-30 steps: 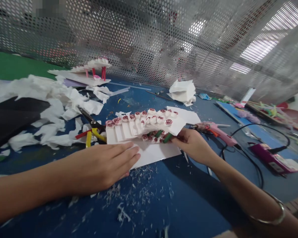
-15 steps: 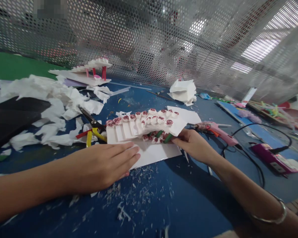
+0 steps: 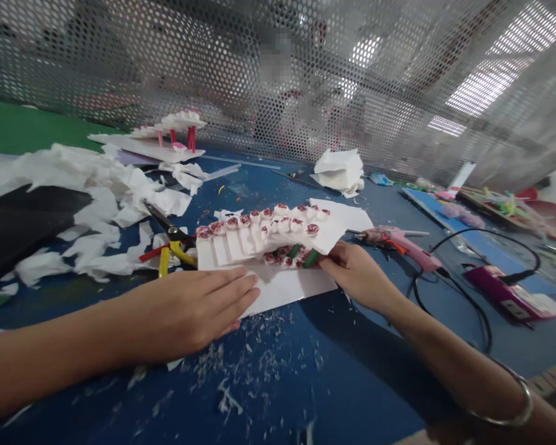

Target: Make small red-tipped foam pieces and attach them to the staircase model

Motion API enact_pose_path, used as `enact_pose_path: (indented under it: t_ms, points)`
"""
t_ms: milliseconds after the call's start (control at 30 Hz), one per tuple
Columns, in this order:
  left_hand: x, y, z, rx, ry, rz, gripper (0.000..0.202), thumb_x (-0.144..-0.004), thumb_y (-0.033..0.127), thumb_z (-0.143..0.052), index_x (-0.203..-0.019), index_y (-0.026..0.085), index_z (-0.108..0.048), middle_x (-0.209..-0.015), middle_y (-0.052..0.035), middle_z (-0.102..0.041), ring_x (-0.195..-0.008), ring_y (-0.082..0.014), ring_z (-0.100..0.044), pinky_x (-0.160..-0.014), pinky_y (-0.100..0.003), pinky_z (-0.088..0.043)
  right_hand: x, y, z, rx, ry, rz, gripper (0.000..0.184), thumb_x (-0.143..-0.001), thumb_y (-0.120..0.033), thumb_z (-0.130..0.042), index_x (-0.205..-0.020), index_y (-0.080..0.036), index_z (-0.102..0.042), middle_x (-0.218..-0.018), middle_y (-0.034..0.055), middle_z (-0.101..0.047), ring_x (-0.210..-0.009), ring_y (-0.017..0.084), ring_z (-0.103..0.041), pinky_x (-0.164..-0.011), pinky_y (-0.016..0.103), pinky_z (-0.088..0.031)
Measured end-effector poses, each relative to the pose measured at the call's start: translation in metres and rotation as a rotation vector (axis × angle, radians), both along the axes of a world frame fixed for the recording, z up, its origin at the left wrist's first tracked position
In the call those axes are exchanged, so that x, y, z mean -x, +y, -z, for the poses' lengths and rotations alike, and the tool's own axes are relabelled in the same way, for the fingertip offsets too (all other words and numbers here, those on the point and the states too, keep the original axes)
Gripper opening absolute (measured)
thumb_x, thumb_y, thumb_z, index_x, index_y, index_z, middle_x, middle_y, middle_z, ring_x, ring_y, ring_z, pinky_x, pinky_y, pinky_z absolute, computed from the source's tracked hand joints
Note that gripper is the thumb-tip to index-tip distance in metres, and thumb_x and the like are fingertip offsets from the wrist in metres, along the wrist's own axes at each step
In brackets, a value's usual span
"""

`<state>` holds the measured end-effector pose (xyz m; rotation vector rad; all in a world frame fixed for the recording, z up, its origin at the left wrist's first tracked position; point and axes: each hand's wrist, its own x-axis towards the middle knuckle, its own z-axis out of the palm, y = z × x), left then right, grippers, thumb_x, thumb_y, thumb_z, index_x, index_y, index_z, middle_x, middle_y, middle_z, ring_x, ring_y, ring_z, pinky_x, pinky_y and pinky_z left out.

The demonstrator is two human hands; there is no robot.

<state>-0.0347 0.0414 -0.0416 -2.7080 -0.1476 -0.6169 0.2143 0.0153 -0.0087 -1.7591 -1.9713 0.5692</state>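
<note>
A small white paper staircase model [image 3: 241, 244], its steps topped with white-and-dark-red paper rolls, stands on a white base sheet [image 3: 291, 285]. Green posts [image 3: 311, 258] and more rolls show under its raised end. My left hand [image 3: 197, 309] lies flat with fingers stretched out over the base's front left edge. At the raised end, my right hand [image 3: 354, 275] is closed on the model near a green post; its fingertips are partly hidden behind the paper. Beside the model's left end lie scissors [image 3: 176, 244] with yellow and red handles.
Torn white paper [image 3: 102, 185] is heaped at left near a black flat object [image 3: 32, 222]. A similar model [image 3: 152, 142] stands behind. A pink glue gun [image 3: 410, 247] and purple power box [image 3: 505, 293] with black cable lie at right. Perforated metal [image 3: 241, 80] borders the table's back.
Both hands keep their places on the model and its base. The whole view has shifted very slightly; nothing else on the table visibly moves.
</note>
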Motion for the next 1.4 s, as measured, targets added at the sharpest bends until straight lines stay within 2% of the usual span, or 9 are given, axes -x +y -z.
enact_pose_path:
  t_ms: [367,533,667,867,1067,1400]
  points:
    - [0.001,0.001,0.002,0.02,-0.007,0.0,0.029,-0.085,0.016,-0.038,-0.108,0.011,-0.055,-0.107,-0.007,-0.062,-0.1,-0.0171,-0.055,-0.087,-0.029,-0.044,-0.004,-0.002,-0.001,-0.038,0.022,-0.121,0.033,-0.069,-0.001,-0.039,-0.077,-0.02,-0.065,-0.091,0.0032,-0.063,-0.09,0.014,-0.055,-0.085,0.03,-0.04]
    - [0.002,0.001,0.003,0.043,-0.007,-0.002,0.031,-0.084,0.016,-0.039,-0.111,0.012,-0.053,-0.108,-0.0074,-0.061,-0.104,-0.0172,-0.052,-0.089,-0.029,-0.043,-0.004,-0.004,0.0,-0.074,0.026,-0.072,0.033,-0.07,-0.004,-0.038,-0.078,-0.02,-0.065,-0.089,0.0033,-0.064,-0.086,0.014,-0.057,-0.08,0.03,-0.042]
    - [0.001,0.001,0.003,0.037,0.004,-0.005,0.031,-0.084,0.017,-0.039,-0.112,0.012,-0.052,-0.109,-0.0079,-0.06,-0.105,-0.0176,-0.052,-0.089,-0.029,-0.044,-0.003,-0.004,0.001,-0.073,0.02,-0.059,0.03,-0.069,-0.004,-0.039,-0.072,-0.019,-0.064,-0.087,0.0035,-0.062,-0.083,0.014,-0.056,-0.076,0.027,-0.043]
    - [0.001,0.0,0.004,0.02,-0.001,-0.003,0.031,-0.085,0.015,-0.037,-0.111,0.011,-0.053,-0.108,-0.0078,-0.061,-0.103,-0.0175,-0.053,-0.088,-0.029,-0.044,-0.003,-0.001,0.0,-0.059,-0.015,-0.117,0.033,-0.07,-0.002,-0.036,-0.072,-0.02,-0.064,-0.088,0.0034,-0.061,-0.088,0.014,-0.055,-0.081,0.028,-0.041]
    - [0.0,-0.002,0.002,0.044,0.013,-0.037,0.032,-0.085,0.019,-0.038,-0.113,0.015,-0.052,-0.109,-0.0059,-0.06,-0.103,-0.0157,-0.053,-0.09,-0.028,-0.042,-0.008,0.0,0.002,-0.077,-0.038,-0.191,0.034,-0.069,-0.002,-0.036,-0.072,-0.021,-0.064,-0.086,0.003,-0.062,-0.09,0.015,-0.055,-0.083,0.03,-0.041]
    - [0.0,-0.001,0.002,0.02,0.022,-0.015,0.03,-0.085,0.016,-0.037,-0.109,0.01,-0.055,-0.107,-0.0075,-0.061,-0.1,-0.0169,-0.054,-0.087,-0.029,-0.043,-0.008,0.002,0.001,-0.09,-0.056,-0.243,0.034,-0.069,-0.002,-0.036,-0.072,-0.021,-0.063,-0.082,0.0023,-0.064,-0.087,0.014,-0.055,-0.08,0.028,-0.042]
